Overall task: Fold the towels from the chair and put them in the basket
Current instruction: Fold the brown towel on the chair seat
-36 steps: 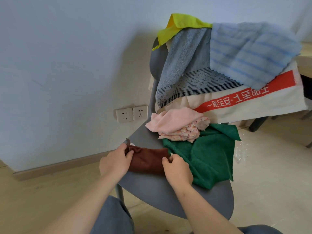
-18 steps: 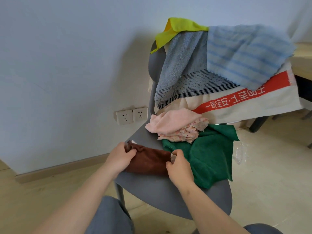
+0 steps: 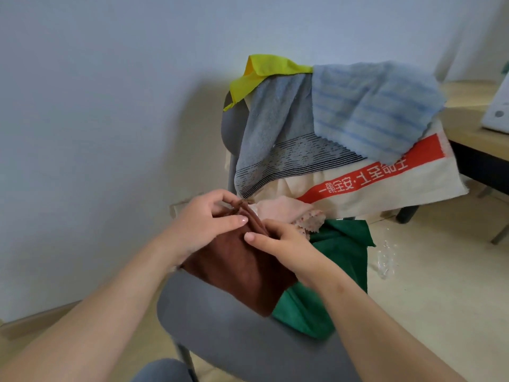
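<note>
A brown towel [image 3: 242,268] hangs above the grey chair seat [image 3: 228,332], lifted by its upper edge. My left hand [image 3: 203,224] pinches that edge at the top corner. My right hand [image 3: 281,238] grips the same edge just to the right. Under it on the seat lies a green towel [image 3: 338,260], with a pink towel [image 3: 286,208] behind. Over the chair back hang a grey towel [image 3: 275,133], a striped blue towel [image 3: 371,106], a yellow cloth [image 3: 261,70] and a cream towel with a red band [image 3: 385,183]. No basket is in view.
A pale wall stands behind and to the left of the chair. A wooden table [image 3: 479,133] with a white device [image 3: 498,111] on it is at the right. Clear plastic [image 3: 385,257] lies on the light floor beside the chair.
Both hands have raised the brown towel off the seat; it now hangs open from its top edge. The view has tilted down and closer.
</note>
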Available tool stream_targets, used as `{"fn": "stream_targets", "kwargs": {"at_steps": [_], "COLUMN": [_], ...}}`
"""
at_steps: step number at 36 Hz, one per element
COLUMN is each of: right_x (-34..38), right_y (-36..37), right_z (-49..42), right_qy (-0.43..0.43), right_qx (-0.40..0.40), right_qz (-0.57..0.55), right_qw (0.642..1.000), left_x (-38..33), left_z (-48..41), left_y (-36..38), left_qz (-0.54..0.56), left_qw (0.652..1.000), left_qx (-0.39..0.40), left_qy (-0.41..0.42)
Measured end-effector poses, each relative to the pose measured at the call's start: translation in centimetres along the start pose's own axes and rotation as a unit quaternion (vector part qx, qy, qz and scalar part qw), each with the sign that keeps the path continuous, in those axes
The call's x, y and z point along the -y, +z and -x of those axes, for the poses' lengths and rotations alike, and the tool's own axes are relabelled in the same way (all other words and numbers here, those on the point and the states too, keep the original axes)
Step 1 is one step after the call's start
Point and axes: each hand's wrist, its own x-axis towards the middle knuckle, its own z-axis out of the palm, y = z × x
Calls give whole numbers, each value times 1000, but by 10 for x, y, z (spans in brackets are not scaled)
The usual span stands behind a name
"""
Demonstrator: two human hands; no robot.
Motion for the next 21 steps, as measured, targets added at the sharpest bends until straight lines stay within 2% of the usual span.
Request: {"fn": "stream_targets", "kwargs": {"at_steps": [3, 10, 12, 15, 17, 18, 21], "right_x": [8, 62, 85, 122, 151, 167, 222], "right_y": [-16, -60, -74, -90, -98, -103, -117], "right_z": [-23, -97, -113, -128, -133, -135, -138], "right_qy": [14, -18, -39, -57, -56, -52, -53], "right_qx": [13, -29, -67, -130, -168, -182, -210], "right_qz": [-36, -38, -48, -115, -160, -174, -192], "right_qw": [999, 999, 996, 983, 971, 966, 957], "left_x": [-5, -47, -69, -103, -128, -142, -188], "left_z": [-34, -137, -162, -184, -191, -192, -200], "left_y": [-1, -18, -20, -25, -28, -28, -27], "left_qz": [-1, 36, 26, -30, -63, -64, -47], "left_qw": [1000, 996, 992, 966, 947, 948, 972], "left_qx": [-14, -35, -84, -237, -304, -305, -229], "left_qy": [14, 75, 86, 103, 84, 58, -18]}}
